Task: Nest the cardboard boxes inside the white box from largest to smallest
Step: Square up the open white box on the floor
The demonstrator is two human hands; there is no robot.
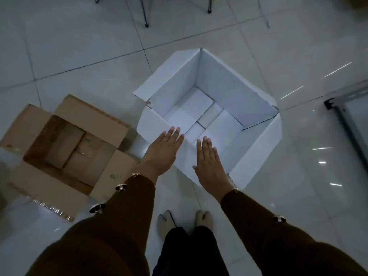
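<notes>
Your sleeves (127, 212) are dark brown ribbed knit, each with a row of shiny metallic studs (121, 187). You wear black trousers (191, 253) and pale split-toe socks (165, 222).

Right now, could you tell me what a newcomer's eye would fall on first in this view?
First the big white box, open on the tiled floor at the centre, with nothing inside it. Both hands, left hand and right hand, reach flat and open over its near edge, holding nothing. To the left sits an open brown cardboard box with its flaps spread.
</notes>
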